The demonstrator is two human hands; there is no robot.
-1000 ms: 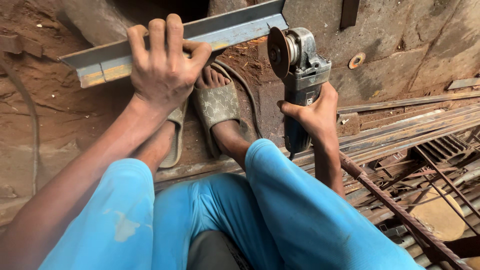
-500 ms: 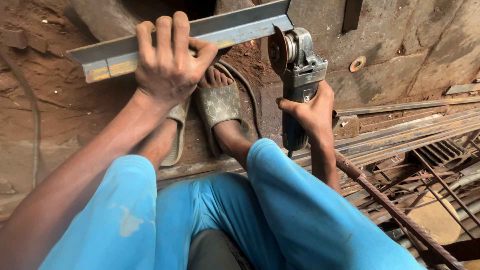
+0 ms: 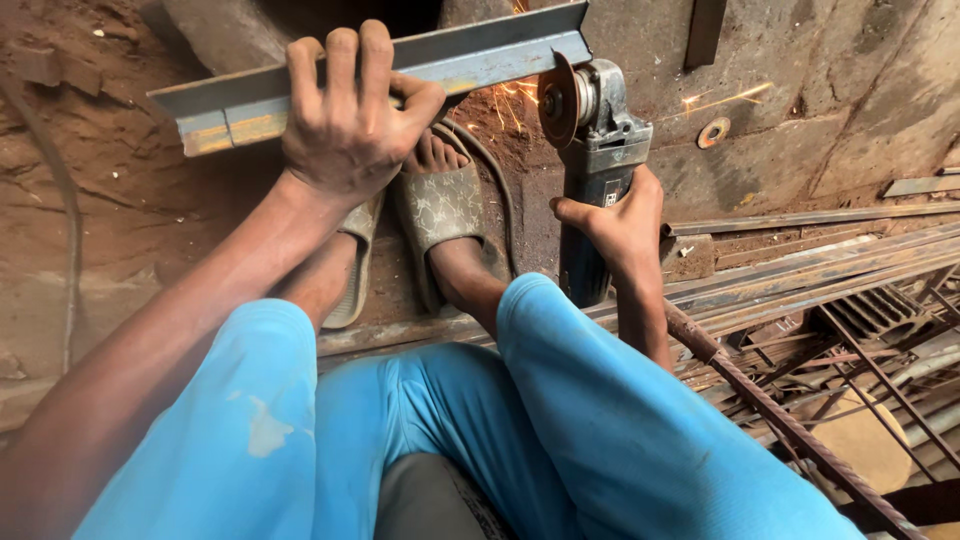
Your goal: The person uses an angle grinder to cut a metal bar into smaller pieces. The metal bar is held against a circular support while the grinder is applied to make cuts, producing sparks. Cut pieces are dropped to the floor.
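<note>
- The left hand (image 3: 345,125) is closed over a steel angle bar (image 3: 470,55), fingers curled across its top edge and thumb hooked round the near side; the bar runs slantwise across the upper part of the view, its right end higher than its left.
- The angle bar is grey and dull, an L-shaped section with a flat pale face; near its left end sits a yellowish rusty patch (just left of the hand); its right end is cut square.
- The right hand (image 3: 620,225) is wrapped tight round the dark body of an angle grinder (image 3: 590,160), thumb stretched along the side; the grinder stands nearly upright, head upward.
- The grinder's disc (image 3: 558,100) touches the bar's right end from below; orange sparks (image 3: 505,95) spray beside the contact.
- Both feet in grey patterned sandals (image 3: 440,215) rest on the reddish dirt floor (image 3: 110,190) under the bar; blue trousers (image 3: 560,420) fill the foreground.
- To the right lie rusty rods and flat strips (image 3: 820,290); a small metal ring (image 3: 714,132) lies beyond.
</note>
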